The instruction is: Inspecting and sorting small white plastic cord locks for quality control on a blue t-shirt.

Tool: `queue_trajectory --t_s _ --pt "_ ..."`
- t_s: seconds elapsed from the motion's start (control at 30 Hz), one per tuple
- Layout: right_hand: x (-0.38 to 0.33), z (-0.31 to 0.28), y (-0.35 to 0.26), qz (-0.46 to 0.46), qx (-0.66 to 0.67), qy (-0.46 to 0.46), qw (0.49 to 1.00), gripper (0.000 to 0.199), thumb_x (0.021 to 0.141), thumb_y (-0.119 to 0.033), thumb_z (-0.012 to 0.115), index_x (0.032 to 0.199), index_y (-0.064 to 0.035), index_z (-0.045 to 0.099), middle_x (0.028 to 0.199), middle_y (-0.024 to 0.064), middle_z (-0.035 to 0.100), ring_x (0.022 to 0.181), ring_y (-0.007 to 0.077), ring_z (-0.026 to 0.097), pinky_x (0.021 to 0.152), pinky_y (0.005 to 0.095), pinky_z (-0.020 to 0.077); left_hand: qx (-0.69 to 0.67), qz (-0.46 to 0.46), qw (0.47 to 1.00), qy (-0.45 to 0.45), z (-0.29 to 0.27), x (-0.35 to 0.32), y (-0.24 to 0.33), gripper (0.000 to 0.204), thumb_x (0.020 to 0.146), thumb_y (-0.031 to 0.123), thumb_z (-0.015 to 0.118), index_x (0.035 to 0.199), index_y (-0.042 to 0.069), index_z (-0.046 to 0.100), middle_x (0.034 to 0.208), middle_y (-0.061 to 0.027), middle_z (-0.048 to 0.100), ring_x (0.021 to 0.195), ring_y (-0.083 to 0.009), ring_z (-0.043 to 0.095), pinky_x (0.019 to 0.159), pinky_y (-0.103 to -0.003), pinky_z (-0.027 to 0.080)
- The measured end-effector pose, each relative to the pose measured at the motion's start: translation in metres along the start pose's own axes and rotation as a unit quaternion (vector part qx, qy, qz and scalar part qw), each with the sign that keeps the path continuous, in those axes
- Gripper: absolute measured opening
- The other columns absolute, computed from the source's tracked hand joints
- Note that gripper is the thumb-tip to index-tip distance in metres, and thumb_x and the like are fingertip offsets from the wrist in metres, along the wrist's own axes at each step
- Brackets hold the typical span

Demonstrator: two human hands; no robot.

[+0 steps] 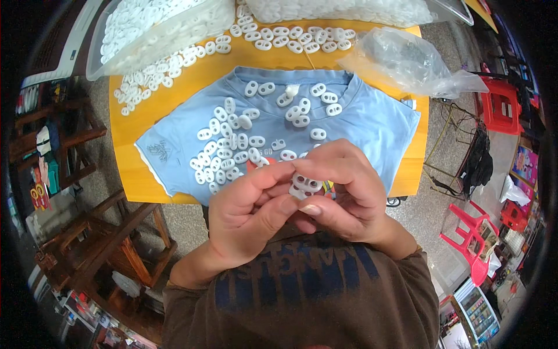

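Observation:
My left hand (247, 209) and my right hand (351, 195) meet in front of my chest. Between their thumbs and fingers they pinch a white two-hole cord stopper (305, 184); its two round holes face up. A second white part shows just under it, and I cannot tell whether the two are joined. Beyond my fingers, a light blue T-shirt (186, 134) lies spread on the table, with many loose white two-hole cord stoppers (225, 143) scattered over it. Something orange and yellow is partly hidden behind my hands.
On the yellow table (131, 174), a clear bin (168, 43) heaped with white pieces stands far left. Another full bin (343, 11) is at the back. Loose pieces lie beside them. A clear plastic bag (407, 61) rests far right. Red stools (501, 107) and wooden furniture (116, 244) surround the table.

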State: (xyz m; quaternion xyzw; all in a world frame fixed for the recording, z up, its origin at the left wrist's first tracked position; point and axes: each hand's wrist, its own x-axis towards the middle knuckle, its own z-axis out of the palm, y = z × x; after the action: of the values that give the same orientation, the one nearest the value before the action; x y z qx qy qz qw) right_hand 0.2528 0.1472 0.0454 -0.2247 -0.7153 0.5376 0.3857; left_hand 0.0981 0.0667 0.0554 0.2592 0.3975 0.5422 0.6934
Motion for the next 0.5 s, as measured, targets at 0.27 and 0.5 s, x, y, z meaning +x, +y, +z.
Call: queue_trajectory --t_s 0.27,0.5 --pt "-0.005 0.000 0.011 -0.046 0.074 0.001 0.996 0.036 0.077 -0.014 0.067 0.109 -0.0019 0.056 0.094 0.0125 0.059 0.081 0.0249 0.057 0.069 0.0335 0.0462 0.303 0.140 0.943 -0.003 -0.013 -0.003 -0.013 0.038 0.082 0.012 0.065 0.115 -0.001 0.051 0.090 -0.0099 0.064 0.079 -0.0148 0.064 0.069 -0.024 0.050" --pt "-0.018 0.021 0.027 -0.101 0.108 0.053 0.988 0.034 0.087 -0.024 0.054 0.113 -0.0015 0.049 0.102 0.0127 0.055 0.085 0.0276 0.053 0.075 0.0374 0.0427 0.279 0.183 0.942 0.030 -0.003 -0.002 -0.022 0.036 0.081 0.014 0.066 0.110 -0.001 0.052 0.087 -0.0093 0.064 0.074 -0.0130 0.063 0.065 -0.024 0.050"
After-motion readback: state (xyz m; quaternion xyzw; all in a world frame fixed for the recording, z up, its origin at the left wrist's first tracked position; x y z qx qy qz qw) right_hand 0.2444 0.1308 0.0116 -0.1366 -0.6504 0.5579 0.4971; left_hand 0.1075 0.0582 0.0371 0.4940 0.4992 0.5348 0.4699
